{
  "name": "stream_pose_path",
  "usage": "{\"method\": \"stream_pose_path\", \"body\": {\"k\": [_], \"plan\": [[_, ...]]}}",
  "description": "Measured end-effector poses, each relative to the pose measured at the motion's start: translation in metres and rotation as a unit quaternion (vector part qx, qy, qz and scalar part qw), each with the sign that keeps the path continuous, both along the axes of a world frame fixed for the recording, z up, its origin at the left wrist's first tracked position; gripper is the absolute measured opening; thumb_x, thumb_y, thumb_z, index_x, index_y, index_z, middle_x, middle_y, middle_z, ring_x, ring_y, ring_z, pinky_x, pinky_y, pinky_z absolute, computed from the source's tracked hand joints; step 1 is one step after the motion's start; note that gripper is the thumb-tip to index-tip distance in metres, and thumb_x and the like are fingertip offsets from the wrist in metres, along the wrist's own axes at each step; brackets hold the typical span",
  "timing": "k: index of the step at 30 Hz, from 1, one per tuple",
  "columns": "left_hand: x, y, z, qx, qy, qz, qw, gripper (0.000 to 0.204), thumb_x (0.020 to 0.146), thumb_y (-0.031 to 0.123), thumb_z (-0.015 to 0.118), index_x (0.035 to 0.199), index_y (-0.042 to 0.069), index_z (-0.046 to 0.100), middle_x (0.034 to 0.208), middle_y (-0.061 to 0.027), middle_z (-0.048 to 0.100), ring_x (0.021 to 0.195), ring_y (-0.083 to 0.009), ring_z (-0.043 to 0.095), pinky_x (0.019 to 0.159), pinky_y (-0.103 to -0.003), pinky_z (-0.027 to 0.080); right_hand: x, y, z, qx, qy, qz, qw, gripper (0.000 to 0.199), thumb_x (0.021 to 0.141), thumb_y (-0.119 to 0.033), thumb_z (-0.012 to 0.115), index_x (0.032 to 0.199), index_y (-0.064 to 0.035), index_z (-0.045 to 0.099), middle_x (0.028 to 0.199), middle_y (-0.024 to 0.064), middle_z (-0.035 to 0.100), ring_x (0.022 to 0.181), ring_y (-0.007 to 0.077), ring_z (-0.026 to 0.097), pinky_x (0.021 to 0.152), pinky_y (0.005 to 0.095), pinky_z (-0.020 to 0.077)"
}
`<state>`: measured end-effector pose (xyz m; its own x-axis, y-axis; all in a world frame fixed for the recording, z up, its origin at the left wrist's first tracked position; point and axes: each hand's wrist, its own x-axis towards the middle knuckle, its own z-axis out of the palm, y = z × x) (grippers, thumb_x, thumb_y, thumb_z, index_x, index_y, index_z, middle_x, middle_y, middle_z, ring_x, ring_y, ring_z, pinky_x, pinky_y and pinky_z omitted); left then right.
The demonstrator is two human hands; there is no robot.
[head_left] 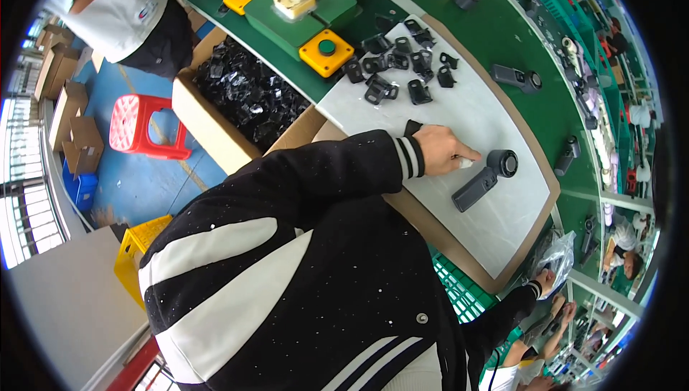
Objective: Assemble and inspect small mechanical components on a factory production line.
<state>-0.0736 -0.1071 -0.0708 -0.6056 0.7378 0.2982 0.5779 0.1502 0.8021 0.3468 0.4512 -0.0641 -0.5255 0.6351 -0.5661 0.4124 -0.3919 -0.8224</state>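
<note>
On the white rectangular work mat (495, 219) that lies on the green bench, the dark grey plastic handheld device with a round ringed head (486, 178) rests flat, its handle pointing toward the person. The left hand (445, 149) lies just beside the round head, fingers curled around a small white piece (466, 164); it closes on that piece and not on the device. The device looks rigid, smooth and rather light, so I judge it is best taken by the long handle, not by the head. The right hand (545, 281) reaches down at the mat's near edge by a clear plastic bag (561, 256); I cannot tell if it grips anything. Beyond lie small black plastic clips (402, 68) and a green press fixture with yellow button boxes (301, 14). What the white piece is remains too small to make out.
</note>
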Motion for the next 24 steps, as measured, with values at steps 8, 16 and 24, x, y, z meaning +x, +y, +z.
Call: {"method": "stream_pose_path", "body": {"k": [8, 16, 24], "plan": [[-0.002, 0.001, 0.015, 0.015, -0.017, -0.014, 1.0, 0.041, 0.075, 0.003, 0.053, 0.112, 0.016, 0.067, 0.086, -0.0072, 0.059, 0.076, -0.0273, 0.058, 0.071, -0.033, 0.048, -0.009, -0.017, -0.005, -0.186, 0.165, -0.052, 0.967, 0.019, 0.08, -0.015, 0.057, 0.096, -0.0081, 0.064, 0.081, 0.0063, 0.065, 0.071, 0.0218, 0.057, 0.069, 0.0326, 0.0465], [-0.013, 0.011, -0.001, 0.079, -0.03, -0.038, 0.996, 0.038, 0.074, 0.003, 0.056, 0.11, 0.01, 0.065, 0.101, -0.0076, 0.055, 0.089, -0.0265, 0.056, 0.079, -0.031, 0.046, -0.001, -0.003, -0.004, -0.231, 0.181, -0.156, 0.943, 0.018, 0.08, -0.014, 0.056, 0.095, -0.0084, 0.062, 0.079, 0.0064, 0.063, 0.07, 0.0218, 0.055, 0.069, 0.0333, 0.0456], [-0.047, 0.016, 0.007, 0.061, 0.007, -0.067, 0.996, 0.047, 0.071, -0.01, 0.049, 0.11, 0.011, 0.065, 0.093, -0.0055, 0.054, 0.074, -0.0207, 0.051, 0.065, -0.027, 0.042, -0.011, -0.03, -0.049, 0.604, -0.171, -0.145, 0.765, 0.018, 0.079, -0.013, 0.053, 0.094, -0.0104, 0.062, 0.08, 0.0085, 0.064, 0.072, 0.0252, 0.057, 0.07, 0.0351, 0.0461]]}}
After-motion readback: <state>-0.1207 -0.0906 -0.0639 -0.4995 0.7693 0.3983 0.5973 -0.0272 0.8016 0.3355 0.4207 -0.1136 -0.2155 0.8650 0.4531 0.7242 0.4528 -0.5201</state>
